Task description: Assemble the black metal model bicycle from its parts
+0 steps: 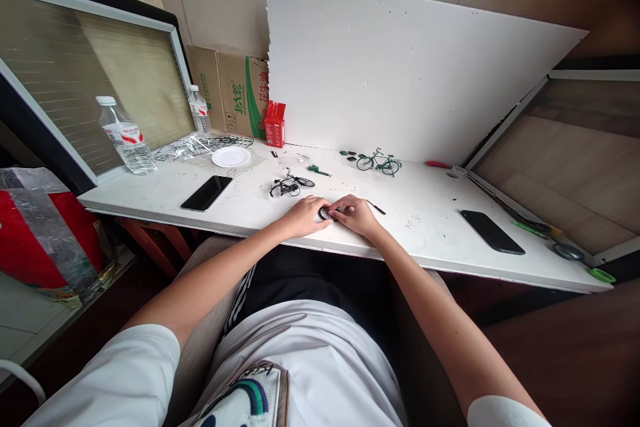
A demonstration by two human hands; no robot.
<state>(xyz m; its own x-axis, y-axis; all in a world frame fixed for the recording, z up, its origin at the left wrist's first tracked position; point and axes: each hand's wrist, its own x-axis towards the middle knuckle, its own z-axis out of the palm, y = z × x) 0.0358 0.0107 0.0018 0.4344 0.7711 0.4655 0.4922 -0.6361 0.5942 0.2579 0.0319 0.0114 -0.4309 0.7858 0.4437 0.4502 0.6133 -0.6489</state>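
My left hand [303, 214] and my right hand [356, 213] meet near the front edge of the white table [425, 213]. Both pinch a small dark round part [326, 213], like a tiny wheel, held between their fingertips. Just behind my left hand lies a partly built black model bicycle [290, 185]. A finished green model bicycle [379, 162] stands farther back by the white board. A thin dark tool [376, 207] lies just right of my right hand.
Black phones lie at left [207, 192] and right [493, 231]. Two water bottles [127, 136], a white plate [231, 156], a red carton [275, 124] and a cardboard box [235, 93] sit at back left. A white foam board [400, 73] leans behind.
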